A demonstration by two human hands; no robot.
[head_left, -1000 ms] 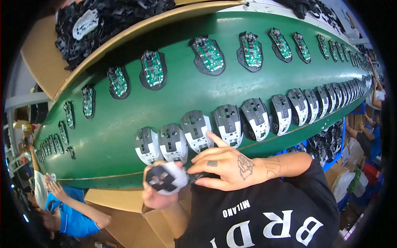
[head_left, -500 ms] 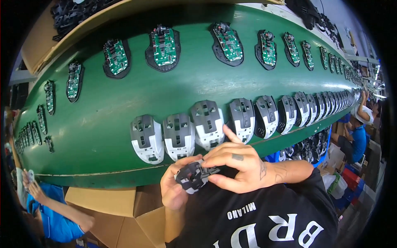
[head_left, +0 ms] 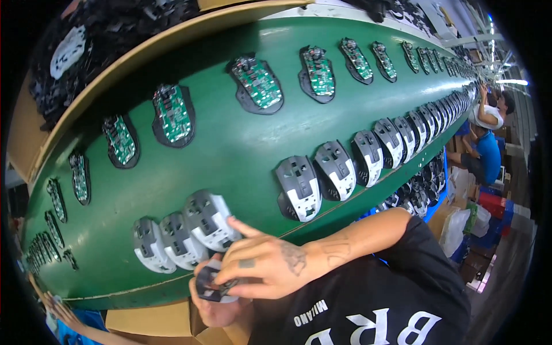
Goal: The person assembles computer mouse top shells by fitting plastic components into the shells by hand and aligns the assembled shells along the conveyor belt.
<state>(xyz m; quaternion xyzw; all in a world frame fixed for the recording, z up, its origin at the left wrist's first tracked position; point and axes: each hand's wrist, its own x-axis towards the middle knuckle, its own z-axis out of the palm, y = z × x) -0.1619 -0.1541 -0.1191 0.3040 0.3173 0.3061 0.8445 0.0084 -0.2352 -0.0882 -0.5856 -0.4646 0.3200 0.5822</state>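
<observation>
My left hand (head_left: 210, 313) cups a mouse shell (head_left: 206, 283) from below, its dark hollow inside turned up. Over it bends my right hand (head_left: 261, 264), thumb and fingertips pinched on a small dark plastic part at the shell's opening; the fingers partly hide that part. The right index finger sticks out and reaches the lower edge of a grey-and-white mouse top shell (head_left: 211, 219) lying on the green surface. Two similar top shells, a middle one (head_left: 183, 241) and an outer one (head_left: 153, 244), lie to its left.
More top shells (head_left: 299, 190) run in a row to the far right. Along the far side lie mouse bases with green circuit boards (head_left: 259, 86). A carton of black parts (head_left: 75, 80) stands far left; a cardboard box (head_left: 149, 319) sits below. Co-workers' hands (head_left: 60, 310) show lower left.
The view has swung right, so the hands and shells sit farther left and lower. The gap right of the third shell looks wider. Both hands keep their grip on the shell and small part.
</observation>
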